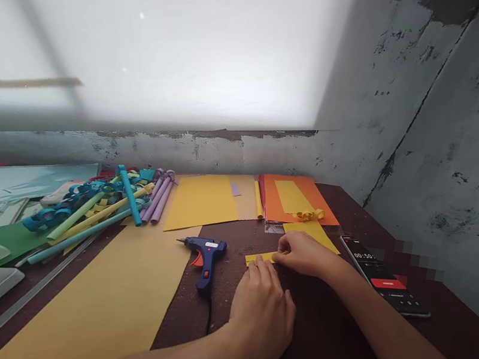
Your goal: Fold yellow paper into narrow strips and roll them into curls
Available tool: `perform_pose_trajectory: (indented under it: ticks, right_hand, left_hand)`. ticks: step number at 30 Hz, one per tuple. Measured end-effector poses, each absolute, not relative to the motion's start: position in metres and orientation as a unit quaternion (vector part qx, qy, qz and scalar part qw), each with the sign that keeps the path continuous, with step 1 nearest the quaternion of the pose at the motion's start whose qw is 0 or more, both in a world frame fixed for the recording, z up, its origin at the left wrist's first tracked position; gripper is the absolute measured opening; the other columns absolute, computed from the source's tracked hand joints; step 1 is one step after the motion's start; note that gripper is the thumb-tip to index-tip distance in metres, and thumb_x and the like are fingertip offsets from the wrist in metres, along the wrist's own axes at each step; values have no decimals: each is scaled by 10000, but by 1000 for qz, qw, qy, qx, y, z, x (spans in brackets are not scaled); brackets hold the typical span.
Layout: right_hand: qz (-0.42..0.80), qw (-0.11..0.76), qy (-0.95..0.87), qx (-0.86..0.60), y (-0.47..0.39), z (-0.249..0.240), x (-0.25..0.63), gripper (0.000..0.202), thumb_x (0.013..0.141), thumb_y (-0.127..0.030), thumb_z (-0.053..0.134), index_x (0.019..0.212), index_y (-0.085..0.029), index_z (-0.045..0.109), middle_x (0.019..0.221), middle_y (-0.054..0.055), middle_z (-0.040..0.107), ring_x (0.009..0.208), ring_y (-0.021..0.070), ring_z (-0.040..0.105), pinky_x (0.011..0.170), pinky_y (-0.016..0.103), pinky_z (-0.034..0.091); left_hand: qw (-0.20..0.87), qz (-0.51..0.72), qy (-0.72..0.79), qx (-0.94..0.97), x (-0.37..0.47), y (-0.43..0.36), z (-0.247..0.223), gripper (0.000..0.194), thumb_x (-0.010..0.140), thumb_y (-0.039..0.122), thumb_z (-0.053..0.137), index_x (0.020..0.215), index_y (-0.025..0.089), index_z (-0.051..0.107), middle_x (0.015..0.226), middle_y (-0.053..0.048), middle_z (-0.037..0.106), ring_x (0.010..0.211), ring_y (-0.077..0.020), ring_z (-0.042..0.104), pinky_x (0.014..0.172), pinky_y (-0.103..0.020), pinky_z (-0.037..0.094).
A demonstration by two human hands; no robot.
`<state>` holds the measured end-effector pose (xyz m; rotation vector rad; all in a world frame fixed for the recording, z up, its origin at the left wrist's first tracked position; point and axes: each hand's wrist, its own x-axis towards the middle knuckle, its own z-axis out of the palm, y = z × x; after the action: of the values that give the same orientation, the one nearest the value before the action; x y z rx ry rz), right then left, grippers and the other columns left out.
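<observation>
A narrow yellow paper strip (254, 259) lies on the dark table under both hands. My left hand (264, 305) rests with its fingertips on the strip's near edge, its fingers pressed together. At the strip's right end my right hand (300, 253) is closed, thumb and forefinger pinching the paper. To the left of the hands lies a blue hot glue gun (208, 256) with an orange trigger, its nozzle pointing left. Just beyond my right hand are a yellow sheet (319, 236) and a curled yellow paper piece (312, 215).
Yellow sheets (204, 198) and an orange stack (328, 209) lie near the wall. Rolled and curled papers (128, 192) are heaped left, above a long tan sheet (127, 283). A phone (381, 278) lies right; clear sticks (40, 287) lie left.
</observation>
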<state>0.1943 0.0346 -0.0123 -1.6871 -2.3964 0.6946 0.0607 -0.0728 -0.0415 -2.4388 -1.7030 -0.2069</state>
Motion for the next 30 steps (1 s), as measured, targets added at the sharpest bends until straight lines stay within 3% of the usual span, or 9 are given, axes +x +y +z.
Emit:
perform_pose_trajectory:
  ticks: [10,18,26,30]
  right_hand:
    - [227,62,-787,-570,38,-12,201,279,787,-446,697,730,-173,684,709,30,665,698,177,576,566,274,338]
    - [247,58,-785,-565,38,-7,213,214,822,-362,654,733,-172,690,738,37,678,710,174,573,585,270,349]
    - [246,45,-769,-589,38,-5,210,183,794,-332,681,719,-165,694,719,21,656,699,163,556,575,276,321]
    - [253,48,-765,-590,38,-4,210,199,800,-344,675,706,-169,686,711,13,655,697,160,555,569,277,316]
  left_hand:
    - [145,-58,-535,-831,61,-70,-50,561,983,323,432,1316,-85,625,1292,-333,643,1243,-434,604,1052,-527,476]
    - [106,-53,-563,-818,60,-70,-41,553,972,348,439,1292,-55,642,1259,-314,659,1183,-415,630,981,-504,519]
    - [186,-29,-481,-856,58,-69,-42,468,993,306,435,1202,-12,708,1190,-285,693,1191,-417,596,1044,-571,430]
    - [158,-29,-509,-846,59,-66,-42,549,1008,368,417,1298,-38,645,1216,-285,672,1163,-415,607,1022,-560,459]
